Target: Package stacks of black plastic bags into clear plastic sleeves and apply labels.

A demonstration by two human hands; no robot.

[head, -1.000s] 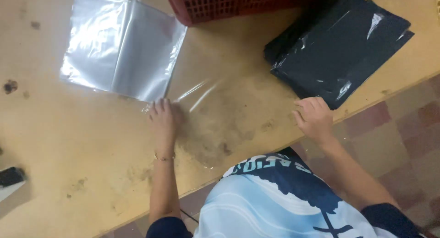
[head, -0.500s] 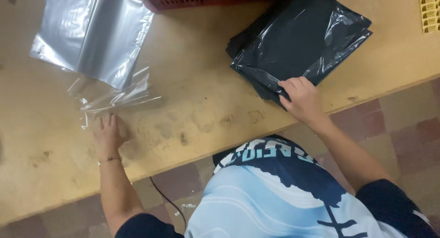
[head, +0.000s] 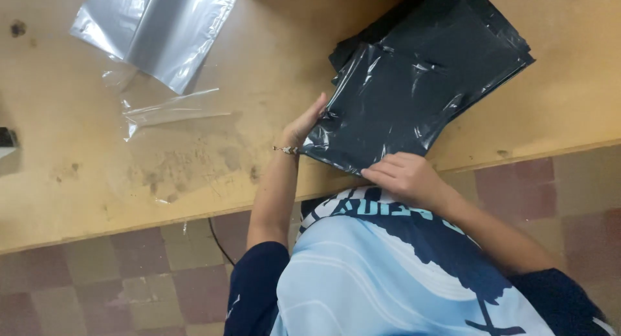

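The person is picking up the top black plastic bag [head: 401,109] from a stack of the same bags [head: 491,45] lying at about one o'clock on the wooden bench [head: 194,161]. The left hand [head: 304,126] has its fingers curled under the bag's left edge, lifting it; the right hand [head: 404,177] pinches the near corner at the bench's edge. At eleven o'clock lie clear plastic sleeves [head: 155,25], with a loose clear strip [head: 171,109] just below. I'd judge the next move needs the top bag peeled free without dragging the ones beneath.
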